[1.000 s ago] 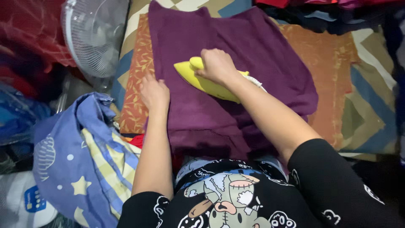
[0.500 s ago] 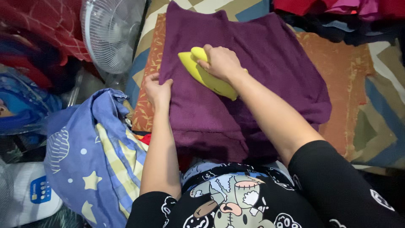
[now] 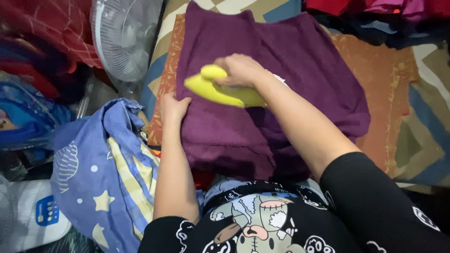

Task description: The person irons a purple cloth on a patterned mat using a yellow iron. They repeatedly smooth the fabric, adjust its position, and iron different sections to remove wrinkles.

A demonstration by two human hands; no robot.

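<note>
A purple cloth (image 3: 300, 56) lies spread over an orange patterned sheet (image 3: 389, 93) in front of me. My right hand (image 3: 239, 70) grips the handle of a yellow iron (image 3: 213, 91), which rests on the cloth with its tip pointing left. My left hand (image 3: 174, 107) presses flat on the cloth's left edge, just below the iron's tip. A white cord shows behind my right wrist.
A white fan (image 3: 124, 37) stands at the upper left. Next to my left arm lies a blue bundle with stars and yellow checks (image 3: 98, 173). Dark and red clothes (image 3: 375, 14) are piled at the top right. A white and blue package (image 3: 37, 215) sits at the lower left.
The iron has slid left and toward me across the purple cloth, its tip turning left. My left hand has shifted slightly down along the cloth's edge.
</note>
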